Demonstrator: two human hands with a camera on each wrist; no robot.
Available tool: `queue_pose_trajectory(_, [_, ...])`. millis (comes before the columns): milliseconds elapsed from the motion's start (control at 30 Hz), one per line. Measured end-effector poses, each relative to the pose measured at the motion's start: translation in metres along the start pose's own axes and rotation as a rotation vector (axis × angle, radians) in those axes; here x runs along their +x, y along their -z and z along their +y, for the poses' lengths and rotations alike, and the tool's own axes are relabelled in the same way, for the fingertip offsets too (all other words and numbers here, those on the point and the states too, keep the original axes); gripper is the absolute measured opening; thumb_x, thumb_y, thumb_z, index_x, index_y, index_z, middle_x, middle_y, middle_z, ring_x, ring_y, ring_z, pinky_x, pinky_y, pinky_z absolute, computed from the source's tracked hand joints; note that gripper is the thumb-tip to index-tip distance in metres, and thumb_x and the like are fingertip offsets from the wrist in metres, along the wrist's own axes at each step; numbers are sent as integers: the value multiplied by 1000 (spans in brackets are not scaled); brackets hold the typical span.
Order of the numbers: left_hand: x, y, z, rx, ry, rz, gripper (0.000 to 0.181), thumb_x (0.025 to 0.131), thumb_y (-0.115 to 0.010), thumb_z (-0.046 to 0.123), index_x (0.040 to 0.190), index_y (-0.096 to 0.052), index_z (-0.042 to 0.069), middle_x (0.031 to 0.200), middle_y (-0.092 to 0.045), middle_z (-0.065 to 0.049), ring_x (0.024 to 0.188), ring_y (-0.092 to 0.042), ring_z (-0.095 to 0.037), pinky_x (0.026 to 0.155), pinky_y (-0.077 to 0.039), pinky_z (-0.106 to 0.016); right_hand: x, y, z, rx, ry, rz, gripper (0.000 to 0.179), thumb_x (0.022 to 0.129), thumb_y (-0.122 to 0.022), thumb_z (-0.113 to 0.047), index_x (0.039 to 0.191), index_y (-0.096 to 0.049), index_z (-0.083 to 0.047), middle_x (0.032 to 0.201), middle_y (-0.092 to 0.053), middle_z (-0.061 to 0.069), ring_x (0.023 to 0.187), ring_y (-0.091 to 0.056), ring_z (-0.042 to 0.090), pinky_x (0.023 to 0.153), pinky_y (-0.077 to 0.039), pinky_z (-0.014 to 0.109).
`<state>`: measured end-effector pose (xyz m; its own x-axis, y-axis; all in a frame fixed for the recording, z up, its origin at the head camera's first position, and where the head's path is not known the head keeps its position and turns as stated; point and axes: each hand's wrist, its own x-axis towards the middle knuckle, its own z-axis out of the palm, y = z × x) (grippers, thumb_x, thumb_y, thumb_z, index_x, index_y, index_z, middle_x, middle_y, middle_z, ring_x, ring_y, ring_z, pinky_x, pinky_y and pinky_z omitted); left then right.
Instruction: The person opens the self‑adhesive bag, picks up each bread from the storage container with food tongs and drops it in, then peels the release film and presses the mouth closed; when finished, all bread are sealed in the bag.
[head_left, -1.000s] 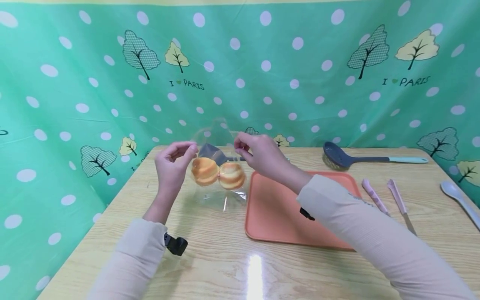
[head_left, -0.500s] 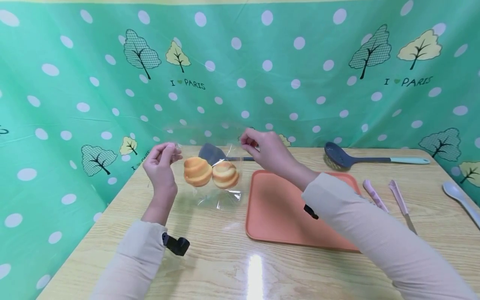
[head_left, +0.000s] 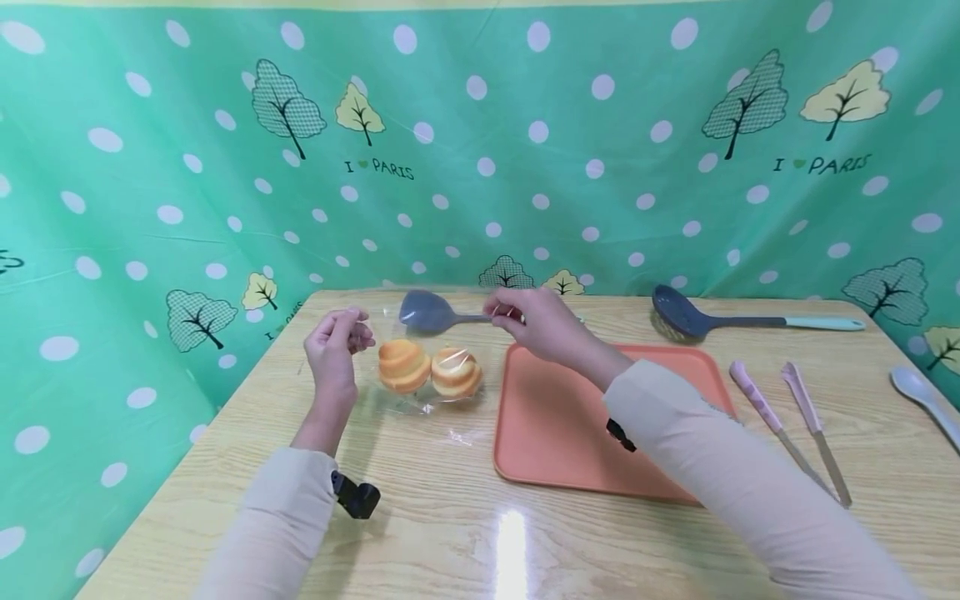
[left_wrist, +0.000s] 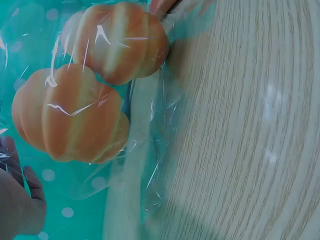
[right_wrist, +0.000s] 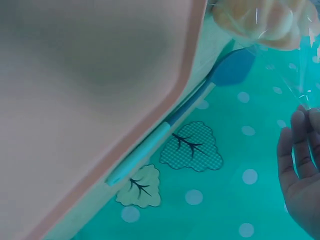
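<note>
A clear plastic bag (head_left: pixel 423 407) with two bread rolls in it hangs between my hands. The left roll (head_left: pixel 403 367) and the right roll (head_left: pixel 456 373) sit side by side, golden with paler swirls. My left hand (head_left: pixel 335 346) pinches the bag's upper left edge between thumb and fingers. At the upper right edge, my right hand (head_left: pixel 538 321) pinches the film with its fingertips. The left wrist view shows the bag's film (left_wrist: pixel 160 145) close up around both rolls. In the right wrist view, the film runs down to the fingertips of my right hand (right_wrist: pixel 302 160).
A coral tray (head_left: pixel 540 433) lies right of the bag, below my right forearm. Behind the bag lies a dark spatula (head_left: pixel 426 312). A ladle (head_left: pixel 682 315), two pink-handled knives (head_left: pixel 753 396) and a pale spoon (head_left: pixel 911 387) lie to the right. A polka-dot curtain stands behind the table.
My hands first moved apart, spreading the bag's top edge wide. Both then came down, with the left shifting slightly back to the right, and the rolls sank lower over the table.
</note>
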<state>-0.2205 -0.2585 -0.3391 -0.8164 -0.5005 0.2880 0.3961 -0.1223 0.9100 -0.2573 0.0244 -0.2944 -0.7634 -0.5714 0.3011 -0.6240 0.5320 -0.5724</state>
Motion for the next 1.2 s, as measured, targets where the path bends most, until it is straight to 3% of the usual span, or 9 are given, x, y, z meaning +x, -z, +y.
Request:
queue_pose_trajectory(133, [-1, 1, -1, 6, 21, -20, 27, 101, -61, 8, 77, -74, 13, 60, -62, -1, 53, -56, -10, 55, -50, -18, 0, -3, 6, 101, -56, -7, 11, 100, -65, -7, 109, -72, -10, 102, -71, 3, 95, -65, 21, 83, -55, 35])
queue_pose_trajectory(267, [-2, 2, -2, 17, 14, -32, 24, 101, -61, 8, 82, -76, 9, 61, -63, 0, 54, -56, -8, 55, -52, -18, -3, -4, 11, 182, -57, -3, 9, 101, -63, -8, 105, -71, -11, 102, -70, 2, 101, -64, 21, 88, -54, 38])
queue_pose_trajectory(467, [-2, -1, 2, -21, -56, -11, 32, 99, -59, 3, 72, -73, 11, 60, -61, -1, 52, -54, -8, 51, -50, -18, -8, 1, 8, 323, -61, -3, 8, 101, -63, -8, 104, -70, -8, 102, -71, 5, 103, -65, 25, 89, -54, 40])
queue_pose_trajectory(600, [-2, -3, 4, -41, -32, -20, 35, 99, -56, 2, 67, -70, 11, 55, -59, 0, 47, -53, -8, 49, -47, -17, -9, 4, 6, 405, -85, -15, 9, 102, -61, -9, 105, -69, -4, 101, -71, 6, 104, -66, 29, 88, -54, 40])
queue_pose_trajectory(800, [-1, 0, 0, -6, 21, -53, 36, 101, -58, 8, 68, -70, 12, 54, -59, 1, 48, -53, -7, 51, -48, -17, -10, 0, 11, 346, -78, -33, 9, 102, -63, -9, 105, -69, -5, 100, -71, 7, 98, -65, 24, 83, -53, 36])
queue_pose_trajectory(1100, [0, -2, 0, 28, -56, -85, 26, 103, -58, 10, 84, -76, 12, 68, -69, 0, 53, -60, -9, 53, -51, -18, -8, 0, 9, 265, -125, 5, 15, 100, -66, -10, 115, -69, -9, 98, -70, 5, 98, -65, 23, 82, -55, 37])
queue_pose_trajectory(1200, [-1, -7, 1, 25, -68, -73, 24, 103, -58, 8, 87, -76, 9, 73, -73, -1, 53, -61, -10, 52, -50, -18, -7, 1, 8, 219, -118, 28, 24, 99, -68, -12, 123, -68, -10, 111, -70, 8, 104, -63, 25, 82, -56, 37])
